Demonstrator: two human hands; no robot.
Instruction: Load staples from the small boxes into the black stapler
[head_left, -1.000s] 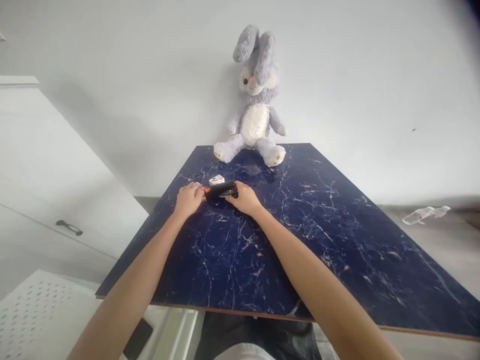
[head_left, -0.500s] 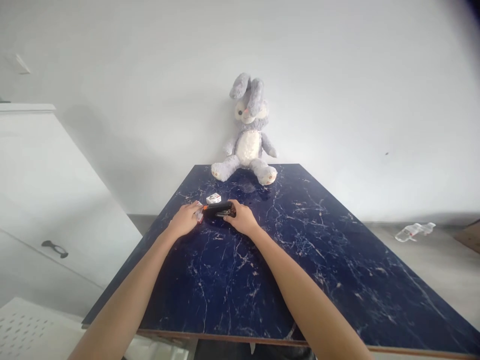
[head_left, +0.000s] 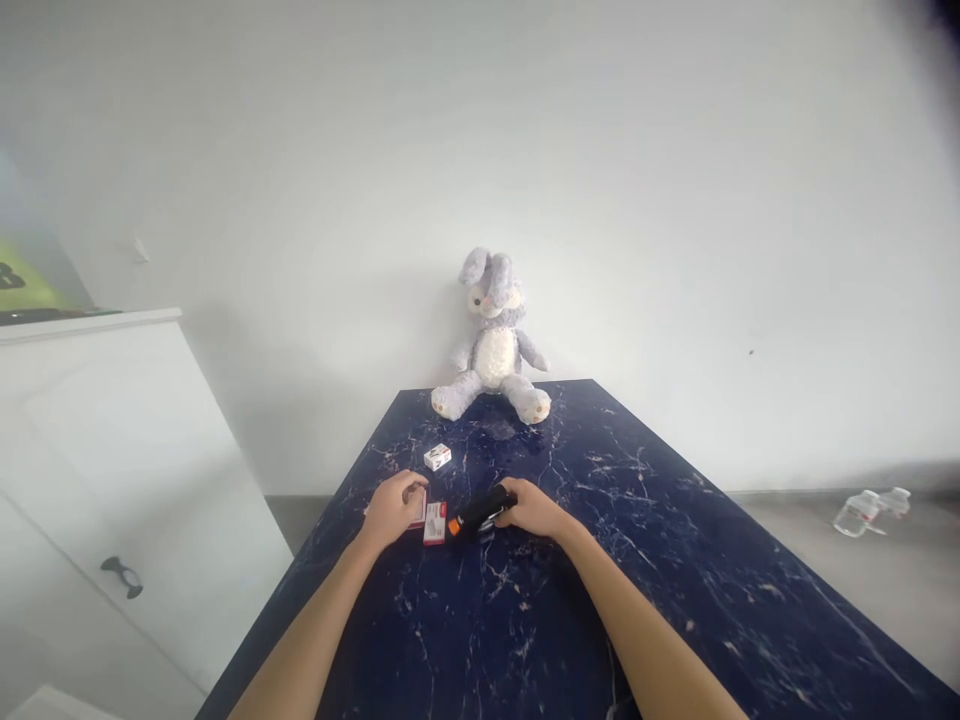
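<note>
My right hand [head_left: 531, 508] is closed around one end of a black stapler [head_left: 484, 510] with an orange tip, which points left and toward me. On its left, my left hand [head_left: 395, 508] has its fingers curled at the edge of a red-and-white box [head_left: 419, 512], partly covered by the hand. Between that hand and the stapler's tip lies a second small red-and-white box [head_left: 434, 524]. Slightly farther back, a small white box [head_left: 437, 457] with dark print rests on the dark blue marbled table [head_left: 600, 580].
A grey plush rabbit [head_left: 495, 350] sits at the table's far end against the white wall. A white cabinet [head_left: 112, 480] with a dark handle stands on the left. Clear plastic bottles [head_left: 859, 512] lie on the floor at the right.
The camera view has tilted up. My hands have moved apart, the stapler has turned and shifted right in my right hand, and the red-and-white boxes show more clearly.
</note>
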